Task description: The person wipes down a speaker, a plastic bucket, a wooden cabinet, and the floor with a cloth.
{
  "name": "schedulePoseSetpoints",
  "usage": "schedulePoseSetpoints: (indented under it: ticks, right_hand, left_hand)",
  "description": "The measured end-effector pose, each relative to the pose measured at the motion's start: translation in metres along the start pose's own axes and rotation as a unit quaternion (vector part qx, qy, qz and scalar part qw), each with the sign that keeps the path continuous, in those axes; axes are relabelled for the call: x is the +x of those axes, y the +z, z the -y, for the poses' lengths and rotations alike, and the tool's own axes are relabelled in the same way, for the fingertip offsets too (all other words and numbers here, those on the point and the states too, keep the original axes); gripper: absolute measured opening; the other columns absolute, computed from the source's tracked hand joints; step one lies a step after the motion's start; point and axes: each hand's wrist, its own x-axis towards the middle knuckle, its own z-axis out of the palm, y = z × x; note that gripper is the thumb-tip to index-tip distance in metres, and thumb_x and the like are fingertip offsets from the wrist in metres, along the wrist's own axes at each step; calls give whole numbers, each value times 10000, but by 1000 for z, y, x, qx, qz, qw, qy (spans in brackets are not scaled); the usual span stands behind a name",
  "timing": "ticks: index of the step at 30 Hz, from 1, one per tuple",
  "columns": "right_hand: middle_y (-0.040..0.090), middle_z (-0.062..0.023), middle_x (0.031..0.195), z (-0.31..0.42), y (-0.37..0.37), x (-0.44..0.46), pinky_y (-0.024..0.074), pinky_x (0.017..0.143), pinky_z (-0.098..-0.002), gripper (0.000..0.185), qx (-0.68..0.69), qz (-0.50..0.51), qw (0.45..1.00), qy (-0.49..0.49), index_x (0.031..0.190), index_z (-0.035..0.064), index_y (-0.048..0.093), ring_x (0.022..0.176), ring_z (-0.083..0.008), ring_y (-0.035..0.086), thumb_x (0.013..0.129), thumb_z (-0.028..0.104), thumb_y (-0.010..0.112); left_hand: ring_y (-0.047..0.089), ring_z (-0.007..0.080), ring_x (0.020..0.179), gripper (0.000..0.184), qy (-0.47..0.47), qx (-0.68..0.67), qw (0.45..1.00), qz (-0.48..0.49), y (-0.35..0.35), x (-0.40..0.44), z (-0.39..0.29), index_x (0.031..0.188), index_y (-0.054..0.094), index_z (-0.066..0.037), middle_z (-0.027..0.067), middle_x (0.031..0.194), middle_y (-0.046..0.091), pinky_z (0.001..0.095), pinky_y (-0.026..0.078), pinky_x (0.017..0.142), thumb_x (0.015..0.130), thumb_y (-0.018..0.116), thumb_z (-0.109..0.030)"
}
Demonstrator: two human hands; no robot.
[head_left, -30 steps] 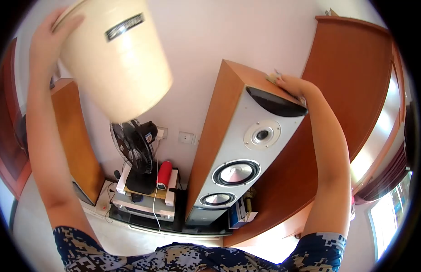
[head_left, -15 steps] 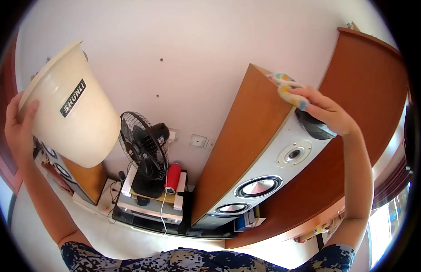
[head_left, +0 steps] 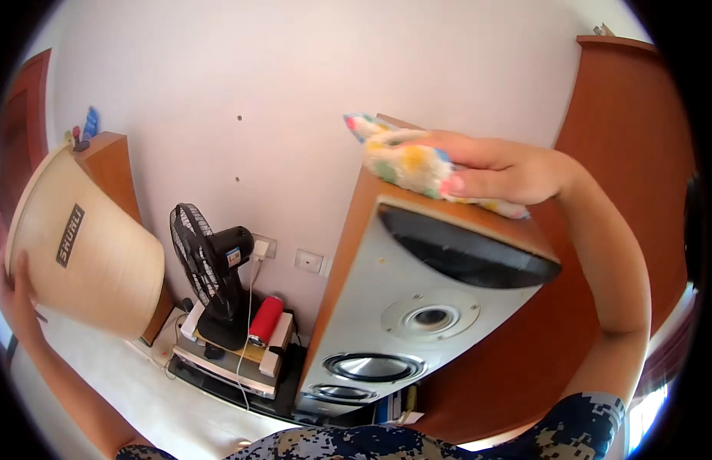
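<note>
At the left, my left hand [head_left: 20, 299] grips a cream plastic bucket [head_left: 103, 253] by its rim; the bucket is tilted and a dark brand label faces me. My right hand [head_left: 502, 169] is closed on a white cloth [head_left: 406, 165] with coloured spots, pressed on the top of a tall floor speaker [head_left: 356, 299]. The speaker has wooden sides and a grey front with several round drivers. Part of the cloth hangs past the top's far left corner. The inside of the bucket is hidden from me.
Between bucket and speaker, a black fan [head_left: 206, 261] and a red cylinder [head_left: 266, 320] stand on stacked equipment [head_left: 226, 368] with a white cable. Another wooden speaker [head_left: 111, 165] is behind the bucket. A tall brown cabinet [head_left: 624, 176] rises at the right.
My right hand has moved left with the cloth, from the speaker's top edge onto its top surface. In view, the bucket has shifted left and down. My viewpoint has turned.
</note>
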Motion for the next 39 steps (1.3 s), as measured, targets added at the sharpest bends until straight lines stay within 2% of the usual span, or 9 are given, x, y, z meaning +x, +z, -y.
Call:
schedulePoseSetpoints:
  ticks: [11,13,19,21,23,26,28,32,39]
  right_hand:
    - [505,-80,1154,-170,-89,81,326,947,-325,483,28,-150,984,92,1263,94,442,1077,-182,446,908,421,421]
    - [555,-66,1072,-208,-102,77,368,900,-319,437,90,-159,960,214,1160,69,531,1008,-160,486,893,406,451]
    - [589,-29,922,-202,-71,-3,430,699,-232,280,142,-424,890,87,1031,60,570,849,-95,526,899,286,470]
    - [582,-12,887,-157,-55,-42,430,689,-212,209,194,-488,846,-92,972,44,580,822,-76,529,898,207,474]
    - [585,-56,935,-89,-20,-81,433,770,-241,238,286,-431,845,-131,987,11,577,892,-107,532,900,200,460]
    - [561,-123,1086,-54,15,-93,391,897,-274,294,-29,-313,906,-284,1104,-15,543,1053,-149,488,903,179,450]
    - [535,-147,1160,-60,18,-78,364,937,-279,338,-21,-240,921,-306,1156,-20,522,1123,-161,452,900,190,460]
    - [557,-73,1134,-115,-11,-50,385,901,-249,377,254,-237,933,-95,1168,1,526,1045,-120,499,881,243,496]
    - [592,-22,1011,-206,-27,-11,432,761,-238,328,262,-295,919,6,1135,10,536,867,-87,540,871,188,454]
  left_hand:
    - [544,122,873,409,-23,108,992,-68,-54,-40,-55,1185,501,4,87,995,601,219,416,763,843,619,-188]
    - [544,124,872,399,-61,135,987,-68,-69,-39,-68,1177,504,4,84,998,598,222,415,764,844,617,-184]
    - [535,133,915,368,-29,65,995,-63,-111,-37,-56,1147,509,11,85,1053,574,239,411,797,846,616,-173]
    - [535,136,920,371,-3,67,996,-64,-114,-40,-48,1148,508,11,83,1060,570,243,410,807,845,618,-170]
    - [529,132,923,377,23,83,994,-66,-116,-39,-38,1149,507,12,79,1049,570,236,405,813,845,621,-180]
    - [521,126,929,387,52,121,989,-67,-111,-44,-25,1150,508,14,76,1035,571,229,400,819,846,624,-194]
    - [530,140,938,387,60,133,987,-71,-104,-41,-28,1152,507,21,85,1063,566,248,407,826,842,625,-179]
    - [543,140,899,405,11,113,992,-50,-77,-31,-66,1167,497,25,93,1025,580,239,418,793,847,617,-193]
    - [550,128,844,398,-20,68,997,-24,-80,-78,-83,1165,503,25,92,993,594,222,426,751,852,610,-197]
